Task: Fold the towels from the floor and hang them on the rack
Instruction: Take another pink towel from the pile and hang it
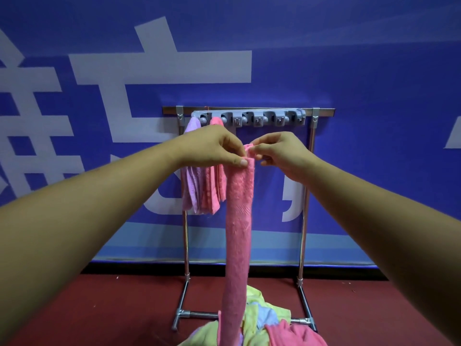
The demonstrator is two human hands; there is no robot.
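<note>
A long pink towel (239,233), folded into a narrow strip, hangs straight down in front of me. My left hand (212,148) pinches its top edge with thumb and fingers. My right hand (282,152) pinches the same top end from the right side, just beside the left. Behind them stands a metal rack (308,186) with a grey hook strip (249,117) along its top bar. A purple towel (189,186) and another pink towel (214,188) hang from the strip's left hooks, partly hidden by my left hand.
A pile of towels (262,323) in yellow, light blue and pink lies on the red floor (124,308) at the rack's base. A blue banner wall (374,71) with white lettering stands right behind the rack. The strip's right hooks carry nothing.
</note>
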